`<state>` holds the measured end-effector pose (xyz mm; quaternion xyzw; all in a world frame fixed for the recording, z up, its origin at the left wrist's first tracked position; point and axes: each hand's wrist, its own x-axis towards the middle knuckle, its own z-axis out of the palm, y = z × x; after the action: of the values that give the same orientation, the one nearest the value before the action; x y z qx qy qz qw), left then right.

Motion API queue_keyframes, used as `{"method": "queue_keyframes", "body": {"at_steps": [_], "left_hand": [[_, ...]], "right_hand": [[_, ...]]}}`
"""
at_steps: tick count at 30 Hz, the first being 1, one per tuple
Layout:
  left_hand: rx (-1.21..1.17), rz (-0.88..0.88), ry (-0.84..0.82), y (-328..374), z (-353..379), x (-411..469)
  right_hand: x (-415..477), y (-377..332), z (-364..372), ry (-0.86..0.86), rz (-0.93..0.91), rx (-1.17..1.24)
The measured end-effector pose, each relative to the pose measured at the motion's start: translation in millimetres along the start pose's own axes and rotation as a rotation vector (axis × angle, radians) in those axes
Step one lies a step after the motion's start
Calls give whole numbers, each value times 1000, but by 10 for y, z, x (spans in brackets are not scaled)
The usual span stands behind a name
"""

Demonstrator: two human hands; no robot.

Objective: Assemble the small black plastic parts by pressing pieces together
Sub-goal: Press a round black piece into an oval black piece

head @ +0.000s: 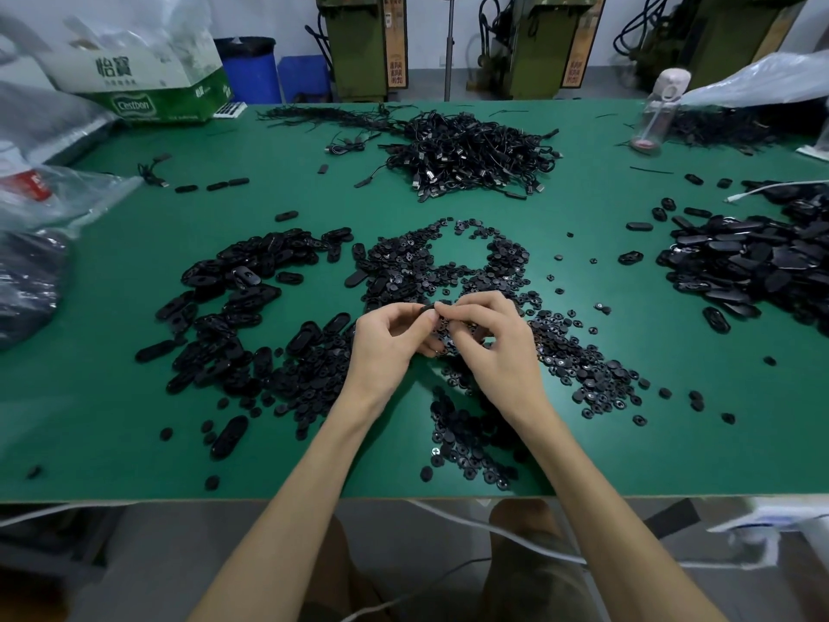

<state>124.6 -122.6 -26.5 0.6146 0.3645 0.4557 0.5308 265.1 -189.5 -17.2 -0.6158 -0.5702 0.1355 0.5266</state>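
**Pinching one small black plastic part (428,308) over a crowded green bench (112,397)**

Both hands meet above the middle of the bench. The left hand (390,336) grips the small black plastic part between thumb and forefinger, and the right hand (489,334) pinches the same part from the other side, so the fingertips touch around it. Which pieces make up the part is too small to tell.

Directly under and around the hands lies a spread of small round black plastic discs (453,269), partly hidden by the wrists and forearms. To the left is a loose pile of oval black plastic shells (233,303), some of them mixed in among the discs. Well apart on the right sits a denser heap of flat oval black pieces (740,262), with a white cable (771,187) running across its far edge.

Farther back, a tangled heap of black cables with metal plugs (471,154) fills the middle of the bench. A green-and-white cardboard box (148,83) stands at the far left corner, with crumpled clear plastic bags (49,195) along the left edge. A clear bottle with a pale pink lid (655,119) stands at the far right.
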Motion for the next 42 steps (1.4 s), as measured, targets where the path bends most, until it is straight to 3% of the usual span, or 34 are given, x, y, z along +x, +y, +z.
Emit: {"method": "queue_keyframes", "body": {"at_steps": [5, 12, 27, 42], "left_hand": [[53, 2, -64, -9, 19, -8], [115, 19, -66, -2, 33, -22], [253, 58, -40, -28, 53, -34], [194, 101, -38, 59, 36, -27]], "right_hand": [[29, 15, -30, 24, 120, 185], [24, 90, -35, 23, 183, 261], [-1, 70, 25, -2, 120, 162], [11, 42, -11, 13, 116, 147]]}}
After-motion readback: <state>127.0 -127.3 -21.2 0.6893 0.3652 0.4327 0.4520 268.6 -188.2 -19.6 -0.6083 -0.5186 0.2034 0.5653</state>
